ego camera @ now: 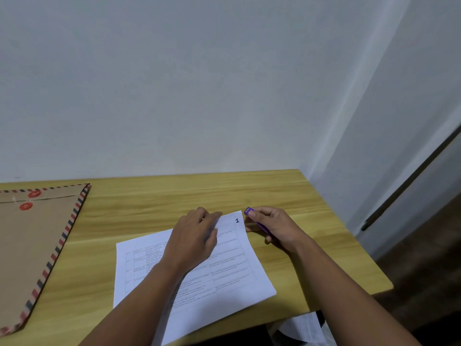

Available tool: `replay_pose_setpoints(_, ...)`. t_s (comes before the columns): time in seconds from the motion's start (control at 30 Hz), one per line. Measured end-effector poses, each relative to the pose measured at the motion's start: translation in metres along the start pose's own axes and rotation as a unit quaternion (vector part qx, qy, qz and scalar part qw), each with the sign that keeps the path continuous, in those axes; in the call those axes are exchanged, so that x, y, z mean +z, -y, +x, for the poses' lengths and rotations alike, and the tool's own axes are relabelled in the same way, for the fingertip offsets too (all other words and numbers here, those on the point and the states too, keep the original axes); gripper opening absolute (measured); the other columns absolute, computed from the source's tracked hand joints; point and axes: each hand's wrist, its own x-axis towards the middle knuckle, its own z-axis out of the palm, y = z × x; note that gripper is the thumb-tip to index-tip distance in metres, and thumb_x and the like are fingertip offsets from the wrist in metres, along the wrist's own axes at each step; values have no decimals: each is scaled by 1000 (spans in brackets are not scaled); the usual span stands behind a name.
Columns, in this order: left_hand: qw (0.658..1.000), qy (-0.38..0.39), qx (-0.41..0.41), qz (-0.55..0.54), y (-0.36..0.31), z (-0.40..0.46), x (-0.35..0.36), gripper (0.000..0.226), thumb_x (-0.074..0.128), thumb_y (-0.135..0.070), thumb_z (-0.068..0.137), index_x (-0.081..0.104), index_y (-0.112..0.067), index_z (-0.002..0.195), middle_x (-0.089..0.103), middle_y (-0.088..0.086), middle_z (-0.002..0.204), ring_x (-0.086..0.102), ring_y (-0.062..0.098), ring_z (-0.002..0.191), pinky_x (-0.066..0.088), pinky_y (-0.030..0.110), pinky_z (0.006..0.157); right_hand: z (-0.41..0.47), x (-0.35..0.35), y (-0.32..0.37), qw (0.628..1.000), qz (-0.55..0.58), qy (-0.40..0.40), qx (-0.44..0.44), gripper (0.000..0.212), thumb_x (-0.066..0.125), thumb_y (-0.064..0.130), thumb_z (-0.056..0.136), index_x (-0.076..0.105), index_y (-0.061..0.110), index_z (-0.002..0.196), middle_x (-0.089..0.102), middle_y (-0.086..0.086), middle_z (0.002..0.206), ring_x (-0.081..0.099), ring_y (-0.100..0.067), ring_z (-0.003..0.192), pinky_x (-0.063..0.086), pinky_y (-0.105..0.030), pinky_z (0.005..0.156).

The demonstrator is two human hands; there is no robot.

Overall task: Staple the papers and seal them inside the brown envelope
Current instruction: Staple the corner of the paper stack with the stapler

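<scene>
Forearms enter from the bottom edge, both bare, reaching forward over a wooden desk (174,196). Near edge of the desk: a sheet stack, the papers (232,278), lies skewed, its near corner overhanging the desk edge. Top sheet carries a printed table and a blue "1" at its far right corner.

Left hand (194,240) lies palm down on the far part of the papers, fingers straight and together, tips reaching the far edge of the sheet. It presses flat; nothing is gripped.

Right hand (272,228) sits just right of the papers' far right corner, fingers curled round a small purple stapler (254,219). Thumb on top, stapler's front end pointing left toward the numbered corner, close to it. Whether the stapler touches the sheet cannot be told.

Left side of the desk, well apart from the papers: the brown envelope (32,245), lying flat, red-and-blue striped border, two red string-tie discs near its far end. Flap looks folded down.

Below the desk edge at lower right, more printed paper (304,325) is partly visible.

Beyond the desk: plain white wall (199,83), meeting a second wall at right.
</scene>
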Motion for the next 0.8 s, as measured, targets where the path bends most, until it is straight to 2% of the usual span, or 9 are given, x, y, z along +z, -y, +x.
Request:
replay_pose_setpoints(0.07,1000,20,12,5,1,0,2,48,64,-17,88,60,-26,135,52,-6,94,49,16,81,43,34,65,0,6,0,1000,2,7,-9,41,76,51,86,78,19,112,81,-4,114,77,-25,109,37,-20,43)
replay_pose_setpoints(0.13,999,34,21,15,4,0,4,53,60,-18,90,57,-29,142,56,-6,99,51,17,84,41,34,66,0,13,0,1000,10,8,-16,44,79,58,77,81,23,105,81,-5,108,72,-25,90,39,-21,45)
replay_pose_setpoints(0.2,998,42,28,26,5,0,5,57,58,-18,90,53,-29,146,58,-4,104,52,19,84,42,35,66,1,17,0,1000,19,-5,-24,46,81,58,72,82,23,101,78,-11,100,57,-24,78,41,-23,47)
replay_pose_setpoints(0.3,998,45,33,32,5,0,4,60,58,-18,91,51,-30,149,58,-3,106,52,19,83,40,34,66,2,16,-2,999,23,-18,-27,37,86,48,76,83,23,103,74,-24,112,54,-29,84,43,-24,47)
replay_pose_setpoints(0.43,998,46,29,35,6,0,6,61,60,-18,90,51,-31,149,56,-2,103,50,19,83,33,31,67,-3,4,-3,1000,-4,-9,-9,28,86,28,84,82,18,109,81,-14,106,76,-30,101,39,-20,44)
replay_pose_setpoints(0.53,998,45,29,27,6,-1,6,63,62,-16,87,52,-31,148,54,-3,101,48,18,83,32,30,68,-6,-6,-2,999,-49,-3,11,30,89,27,82,81,16,109,82,-12,98,79,-24,93,35,-20,45)
replay_pose_setpoints(0.63,999,41,27,15,3,-1,4,60,63,-14,86,56,-30,143,52,-6,99,47,16,84,33,29,69,-5,-12,-3,996,-92,-11,11,33,94,29,75,83,19,105,81,-6,90,67,-10,64,37,-23,47)
replay_pose_setpoints(0.67,999,40,27,12,3,-1,3,57,63,-14,86,57,-29,141,52,-6,98,47,16,85,33,28,69,-3,-13,-3,995,-102,-11,10,33,96,29,74,84,20,103,79,-7,88,62,-9,60,38,-25,47)
replay_pose_setpoints(0.8,999,39,33,6,1,0,2,51,60,-14,86,59,-28,135,51,-7,98,48,17,84,39,31,68,0,-13,-4,992,-123,12,0,37,98,27,70,84,24,104,81,-12,96,57,-14,64,41,-25,50)
